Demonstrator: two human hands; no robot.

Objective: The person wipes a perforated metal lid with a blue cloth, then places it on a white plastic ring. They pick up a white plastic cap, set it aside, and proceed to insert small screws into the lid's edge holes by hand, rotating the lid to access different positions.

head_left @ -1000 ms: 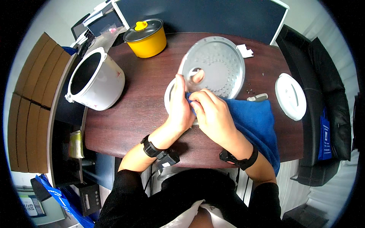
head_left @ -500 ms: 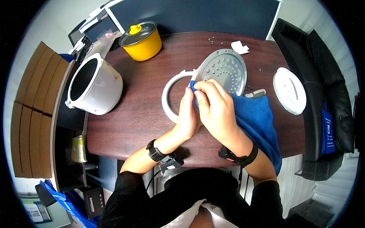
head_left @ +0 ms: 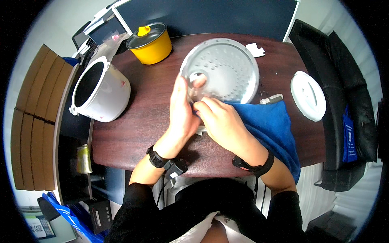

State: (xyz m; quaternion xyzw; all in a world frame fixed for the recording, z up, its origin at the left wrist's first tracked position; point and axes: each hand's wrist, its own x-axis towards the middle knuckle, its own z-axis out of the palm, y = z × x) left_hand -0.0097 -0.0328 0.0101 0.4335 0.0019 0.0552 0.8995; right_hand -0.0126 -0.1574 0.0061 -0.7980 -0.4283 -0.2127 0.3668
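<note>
A round silver metal lid plate (head_left: 227,69), dimpled and with one hole near its left side, is tilted up above the table. My left hand (head_left: 183,111) grips its near-left rim, fingers running along the edge. At the near rim my right hand (head_left: 221,121) is closed on a corner of a blue cloth (head_left: 265,125), pressing it against the plate; the fingertips are partly hidden. The cloth trails right and over the table's front edge. Beneath my hands a bit of a white ring (head_left: 200,130) shows, mostly covered by the plate and hands.
To the left stands a white cooker body (head_left: 107,95); behind it, a yellow pot (head_left: 153,50) with a glass lid. On the right lie a grey-handled tool (head_left: 272,99), several small screws (head_left: 262,90), a white oval cover (head_left: 308,97) and a white broken piece (head_left: 255,50).
The metal plate has turned to face up more and shifted left, covering most of the white ring. Both hands have moved nearer me, with the cloth now at the plate's near rim.
</note>
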